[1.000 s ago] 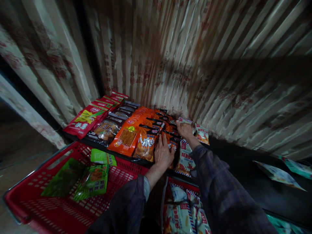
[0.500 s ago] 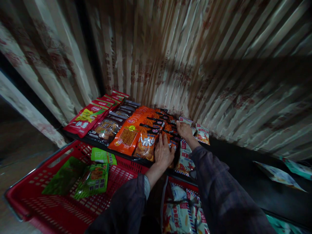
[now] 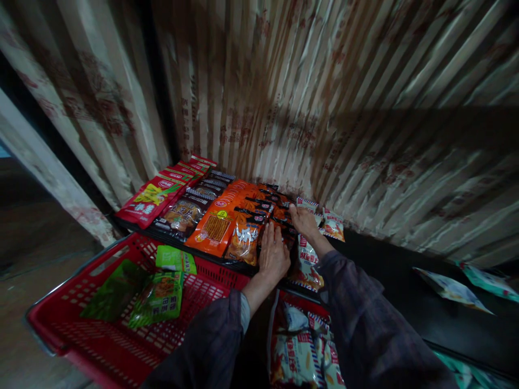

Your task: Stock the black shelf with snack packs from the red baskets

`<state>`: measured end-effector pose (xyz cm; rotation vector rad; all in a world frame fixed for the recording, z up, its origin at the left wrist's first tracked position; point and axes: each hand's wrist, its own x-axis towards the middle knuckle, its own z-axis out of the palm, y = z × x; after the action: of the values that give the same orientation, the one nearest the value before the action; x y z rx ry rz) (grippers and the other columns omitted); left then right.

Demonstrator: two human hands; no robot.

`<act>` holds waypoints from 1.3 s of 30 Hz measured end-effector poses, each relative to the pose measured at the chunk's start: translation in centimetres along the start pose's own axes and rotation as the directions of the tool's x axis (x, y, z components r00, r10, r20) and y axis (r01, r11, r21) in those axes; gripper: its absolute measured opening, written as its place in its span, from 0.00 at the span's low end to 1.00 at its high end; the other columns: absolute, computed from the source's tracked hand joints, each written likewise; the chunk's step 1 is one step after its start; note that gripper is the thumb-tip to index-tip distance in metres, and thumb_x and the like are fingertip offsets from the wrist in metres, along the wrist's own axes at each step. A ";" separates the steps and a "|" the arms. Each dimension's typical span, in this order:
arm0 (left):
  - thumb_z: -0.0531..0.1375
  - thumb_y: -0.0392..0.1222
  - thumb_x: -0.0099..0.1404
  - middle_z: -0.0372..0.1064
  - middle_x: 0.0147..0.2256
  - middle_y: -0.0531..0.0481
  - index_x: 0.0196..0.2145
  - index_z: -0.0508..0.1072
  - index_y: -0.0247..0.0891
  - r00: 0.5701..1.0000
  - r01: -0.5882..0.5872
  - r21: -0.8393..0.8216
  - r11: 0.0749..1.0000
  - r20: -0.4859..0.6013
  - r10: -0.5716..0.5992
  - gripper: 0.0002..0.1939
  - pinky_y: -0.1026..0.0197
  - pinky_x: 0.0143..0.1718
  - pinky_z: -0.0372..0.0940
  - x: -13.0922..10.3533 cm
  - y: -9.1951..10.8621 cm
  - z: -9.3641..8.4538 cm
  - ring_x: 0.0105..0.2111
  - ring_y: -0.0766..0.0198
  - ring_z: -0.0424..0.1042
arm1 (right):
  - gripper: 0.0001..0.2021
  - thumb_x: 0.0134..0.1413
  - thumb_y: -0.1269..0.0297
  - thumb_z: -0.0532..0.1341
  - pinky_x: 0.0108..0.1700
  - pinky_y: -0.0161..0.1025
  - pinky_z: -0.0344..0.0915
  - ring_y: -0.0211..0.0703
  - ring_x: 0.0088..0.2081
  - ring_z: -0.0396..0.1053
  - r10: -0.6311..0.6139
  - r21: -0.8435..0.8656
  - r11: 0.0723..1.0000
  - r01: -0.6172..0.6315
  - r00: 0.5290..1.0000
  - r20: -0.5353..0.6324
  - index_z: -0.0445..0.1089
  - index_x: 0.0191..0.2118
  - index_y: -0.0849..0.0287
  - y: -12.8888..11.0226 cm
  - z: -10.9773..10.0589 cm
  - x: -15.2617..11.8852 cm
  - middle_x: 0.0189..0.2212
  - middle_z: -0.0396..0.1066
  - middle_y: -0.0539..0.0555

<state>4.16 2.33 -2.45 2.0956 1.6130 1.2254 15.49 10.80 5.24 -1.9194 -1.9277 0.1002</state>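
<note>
Pleated curtain (image 3: pixel 243 97) backs the dark table (image 3: pixel 391 255), where I see overlapping orange-and-black packets (image 3: pixel 244 244) beside and between the hands. I judge this step to be steadying them, calling next for light pressure: left hand (image 3: pixel 274 252) flattened, gripping nothing; right hand (image 3: pixel 304 221) half-curled, its hold I can't tell. White packets (image 3: pixel 307 266) lie alongside, a red basket (image 3: pixel 77 346) nearer.

– From where does your view look?
– From your head, forward and down at your hands (image 3: pixel 274 255), the curtain (image 3: pixel 251 92) filling the top.
– How near?
– Close: your sleeves (image 3: pixel 357 302) run off the bottom edge.
</note>
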 end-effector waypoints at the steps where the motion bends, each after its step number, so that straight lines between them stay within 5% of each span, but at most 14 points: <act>1: 0.51 0.31 0.61 0.51 0.66 0.27 0.61 0.59 0.22 1.000 -0.005 -0.003 1.000 -0.006 0.005 0.29 0.42 0.66 0.52 -0.1 0.0 -0.3 0.68 0.46 0.48 | 0.33 0.70 0.50 0.38 0.44 0.41 0.64 0.51 0.42 0.75 -0.003 0.015 1.000 0.003 1.000 -0.002 0.76 0.38 0.63 -0.2 0.0 -0.2 0.37 0.78 0.65; 13: 0.50 0.28 0.62 0.55 0.64 0.30 0.56 0.67 0.24 0.998 -0.010 -0.010 1.000 0.070 0.010 0.25 0.48 0.66 0.56 -0.3 -0.7 -4.2 0.66 0.50 0.53 | 0.31 0.68 0.49 0.39 0.39 0.39 0.62 0.49 0.38 0.73 0.047 0.109 0.993 -0.047 0.999 -0.001 0.75 0.35 0.61 -2.5 0.4 -2.3 0.35 0.77 0.62; 21: 0.53 0.35 0.64 0.52 0.65 0.26 0.60 0.63 0.23 0.987 0.001 0.054 0.999 0.161 -0.009 0.27 0.41 0.66 0.52 -1.4 0.0 -2.2 0.67 0.43 0.49 | 0.29 0.67 0.51 0.41 0.40 0.41 0.63 0.51 0.38 0.72 0.084 0.108 0.991 -0.079 0.996 -0.040 0.75 0.34 0.61 -0.5 0.7 -1.1 0.32 0.76 0.61; 32: 0.53 0.34 0.65 0.44 0.67 0.25 0.63 0.56 0.25 1.000 -0.018 0.110 0.994 0.010 0.017 0.30 0.37 0.66 0.48 -3.4 0.4 -0.9 0.69 0.42 0.39 | 0.23 0.64 0.53 0.47 0.47 0.43 0.65 0.52 0.42 0.73 0.155 0.256 0.958 -0.128 0.984 -0.086 0.76 0.40 0.62 1.8 -0.1 0.3 0.35 0.77 0.61; 36: 0.55 0.33 0.63 0.42 0.68 0.28 0.65 0.54 0.27 1.000 -0.005 0.097 0.995 0.004 0.004 0.33 0.37 0.67 0.47 -5.5 1.2 -0.8 0.70 0.43 0.36 | 0.27 0.65 0.52 0.44 0.56 0.45 0.62 0.50 0.54 0.68 0.184 0.394 0.914 -0.101 0.967 -0.178 0.67 0.56 0.65 0.4 -0.3 -2.3 0.52 0.72 0.64; 39: 0.54 0.31 0.63 0.45 0.68 0.27 0.65 0.55 0.25 1.000 0.025 0.075 0.997 0.010 -0.026 0.32 0.38 0.67 0.49 -6.9 1.0 -0.9 0.69 0.44 0.39 | 0.27 0.64 0.50 0.47 0.60 0.46 0.60 0.48 0.58 0.65 0.249 0.666 0.746 0.014 0.922 -0.298 0.65 0.59 0.62 -1.4 0.3 -7.2 0.57 0.68 0.63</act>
<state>3.86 -4.39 -4.52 2.1149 1.7003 1.1608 13.80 3.80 3.68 -1.4368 -1.2680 0.3775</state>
